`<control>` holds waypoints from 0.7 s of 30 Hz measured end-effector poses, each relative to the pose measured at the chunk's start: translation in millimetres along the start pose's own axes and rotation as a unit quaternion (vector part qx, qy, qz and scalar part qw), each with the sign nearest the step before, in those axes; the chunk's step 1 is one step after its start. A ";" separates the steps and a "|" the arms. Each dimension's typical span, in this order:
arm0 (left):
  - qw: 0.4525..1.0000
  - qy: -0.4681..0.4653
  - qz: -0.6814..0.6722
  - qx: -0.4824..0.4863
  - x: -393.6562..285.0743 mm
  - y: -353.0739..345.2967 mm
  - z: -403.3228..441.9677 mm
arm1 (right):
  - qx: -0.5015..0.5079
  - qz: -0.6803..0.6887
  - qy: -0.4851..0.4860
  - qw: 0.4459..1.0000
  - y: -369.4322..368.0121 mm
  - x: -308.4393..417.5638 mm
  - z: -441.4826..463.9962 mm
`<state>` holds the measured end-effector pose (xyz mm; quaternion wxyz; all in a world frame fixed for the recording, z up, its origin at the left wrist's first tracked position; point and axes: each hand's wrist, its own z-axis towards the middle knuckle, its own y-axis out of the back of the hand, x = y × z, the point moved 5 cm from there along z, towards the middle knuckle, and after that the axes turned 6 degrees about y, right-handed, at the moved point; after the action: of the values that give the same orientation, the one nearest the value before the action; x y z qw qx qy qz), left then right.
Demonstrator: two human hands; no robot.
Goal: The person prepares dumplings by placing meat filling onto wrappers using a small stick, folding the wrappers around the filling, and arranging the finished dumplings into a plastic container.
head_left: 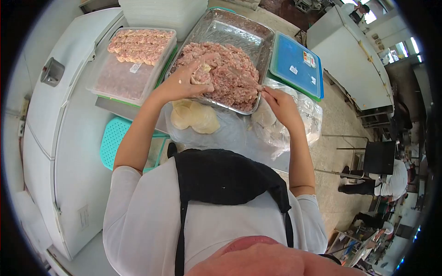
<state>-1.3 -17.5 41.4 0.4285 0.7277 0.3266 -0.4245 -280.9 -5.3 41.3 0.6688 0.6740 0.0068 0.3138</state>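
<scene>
A metal tray (266,34) holds a large heap of ground meat (235,69). Over the heap's left side, my left hand (186,83) curls around a small filled dumpling wrapper (201,76). At the tray's right edge, my right hand (280,105) pinches the handle of a thin tool whose far end is in the meat. Just below the tray, round pale wrappers (195,116) lie on clear plastic. To the right, under my right hand, are plastic bags of more pale wrappers (307,115).
At the left, a plastic container (120,76) holds rows of filled dumplings. Blue-lidded containers (294,62) stand right of the tray, white stacked trays (161,16) behind. A turquoise stool (115,140) is below left. People (391,181) are farther off at the right.
</scene>
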 end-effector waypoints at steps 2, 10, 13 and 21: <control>0.943 -0.305 0.090 -0.099 -18.0 14.5 -8.8 | -0.060 0.105 0.024 0.992 13.2 27.6 -1.9; 0.951 -0.247 0.174 -0.071 31.5 63.3 -19.7 | -0.011 -0.029 0.112 0.993 2.6 132.3 36.3; 0.968 -0.206 0.128 -0.060 29.3 99.3 -30.5 | -0.083 -0.057 0.136 0.986 -8.3 178.4 40.0; 0.958 -0.278 0.076 -0.017 49.1 150.7 -54.7 | -0.074 -0.025 0.118 0.990 -24.7 226.4 65.1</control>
<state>164.6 -26.0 64.5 0.5452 0.5965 0.1460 -0.5706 -60.8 36.0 118.5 0.7187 0.5806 0.0793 0.3743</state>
